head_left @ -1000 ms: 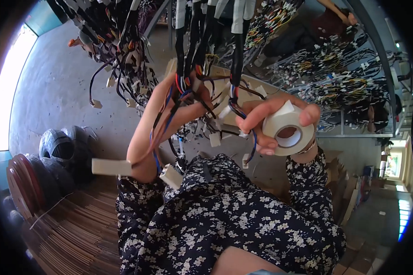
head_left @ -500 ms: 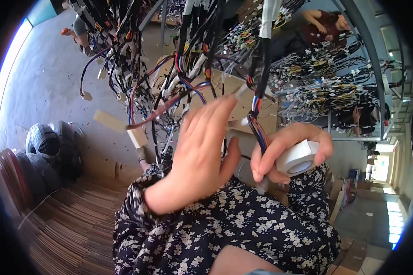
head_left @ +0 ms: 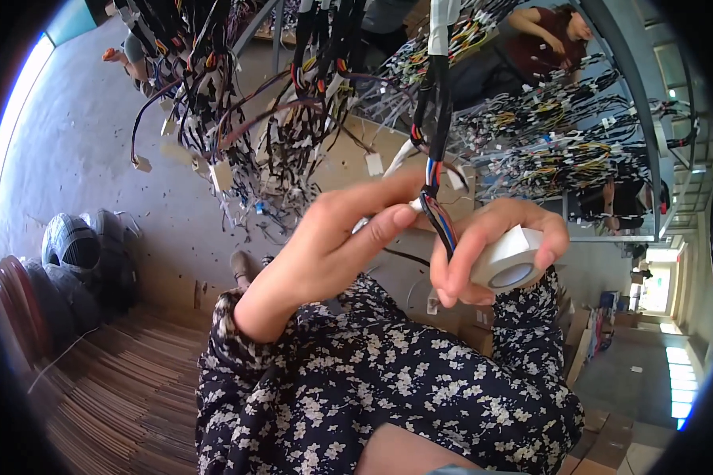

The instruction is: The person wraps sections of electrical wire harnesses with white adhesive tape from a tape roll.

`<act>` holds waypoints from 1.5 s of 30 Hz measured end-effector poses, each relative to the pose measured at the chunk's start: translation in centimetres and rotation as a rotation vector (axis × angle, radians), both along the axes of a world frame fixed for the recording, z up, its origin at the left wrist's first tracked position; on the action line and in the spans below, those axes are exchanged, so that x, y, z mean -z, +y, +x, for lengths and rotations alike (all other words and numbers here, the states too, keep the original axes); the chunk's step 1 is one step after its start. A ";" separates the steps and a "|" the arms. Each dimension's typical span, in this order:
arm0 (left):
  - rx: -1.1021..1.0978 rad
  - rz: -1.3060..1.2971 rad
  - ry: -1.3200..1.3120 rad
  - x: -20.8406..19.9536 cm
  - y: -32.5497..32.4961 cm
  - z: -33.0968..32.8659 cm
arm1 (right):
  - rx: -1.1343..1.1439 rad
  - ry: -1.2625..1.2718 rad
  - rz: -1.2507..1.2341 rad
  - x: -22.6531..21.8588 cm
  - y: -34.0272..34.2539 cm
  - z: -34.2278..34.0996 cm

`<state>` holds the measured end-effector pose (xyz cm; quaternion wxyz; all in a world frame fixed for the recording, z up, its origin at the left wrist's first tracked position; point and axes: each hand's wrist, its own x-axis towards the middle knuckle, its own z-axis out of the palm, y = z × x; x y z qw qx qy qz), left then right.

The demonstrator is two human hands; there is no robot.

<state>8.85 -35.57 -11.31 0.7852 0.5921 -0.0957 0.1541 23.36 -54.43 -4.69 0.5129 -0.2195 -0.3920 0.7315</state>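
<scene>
A black-sleeved wire harness [head_left: 438, 111] hangs down in front of me, its bare coloured wires [head_left: 434, 172] showing below the sleeve. My left hand [head_left: 337, 237] is closed, thumb and fingers pinched at a small white piece on the harness; whether it is tape or a wrapped wire I cannot tell. My right hand [head_left: 491, 245] grips the lower end of the coloured wires between thumb and fingers. In the same hand sits a roll of white tape [head_left: 509, 273], a short flap of it standing up. A small pale connector [head_left: 432, 305] dangles below the right hand.
More harnesses [head_left: 214, 87] with white connectors hang at the upper left, and dense bundles [head_left: 562, 162] hang on a metal frame [head_left: 646, 111] at right. A person [head_left: 543, 47] sits beyond them. Stacked cardboard [head_left: 127, 372] and wrapped coils [head_left: 71, 245] lie at lower left.
My left hand has turned from flat, outstretched fingers to a pinch at the harness. The hanging harnesses at left have swung leftward. My right hand keeps the tape roll and wires.
</scene>
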 end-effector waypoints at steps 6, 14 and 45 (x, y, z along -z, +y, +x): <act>-0.193 0.162 -0.026 0.0 -1.2 -1.4 | 0.085 0.040 0.022 1.3 -2.6 1.4; -0.581 0.407 -0.164 -0.5 -2.8 -1.4 | 0.485 -0.620 -0.083 -1.8 -2.7 -1.7; -0.252 0.264 -0.154 -1.5 -1.9 -3.2 | 0.867 -1.277 -0.116 -1.2 -1.6 -6.8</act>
